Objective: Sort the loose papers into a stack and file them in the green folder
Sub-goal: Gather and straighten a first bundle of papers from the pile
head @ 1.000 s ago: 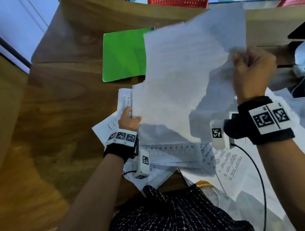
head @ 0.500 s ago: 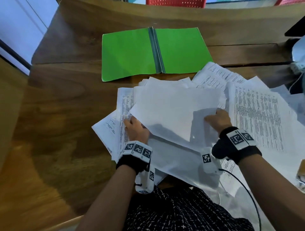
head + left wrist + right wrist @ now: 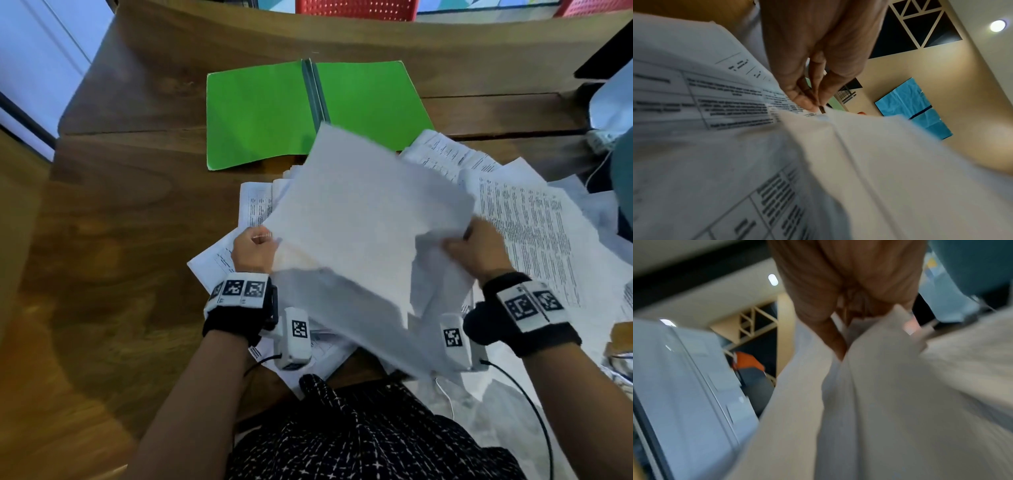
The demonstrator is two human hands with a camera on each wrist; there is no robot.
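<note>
The green folder (image 3: pixel 274 113) lies open and flat at the back of the wooden table. In front of it, a bundle of white papers (image 3: pixel 363 219) is raised and tilted above the scattered sheets. My left hand (image 3: pixel 255 251) grips the bundle's left edge; in the left wrist view the fingers (image 3: pixel 807 100) pinch printed sheets (image 3: pixel 715 100). My right hand (image 3: pixel 474 248) grips the right edge, crumpling the paper; in the blurred right wrist view the fingers (image 3: pixel 836 344) curl into the white sheets (image 3: pixel 890 402).
More printed sheets (image 3: pixel 534 233) lie spread on the right of the table and under the bundle. A cable (image 3: pixel 527 404) runs from the right wrist camera. A red chair (image 3: pixel 356 6) stands beyond the table's far edge. Bare wood (image 3: pixel 120 240) is on the left.
A second ago the right hand held sheets high over the folder. They were laid on the pile, and now both hands lift a bundle off it, tilted up.
</note>
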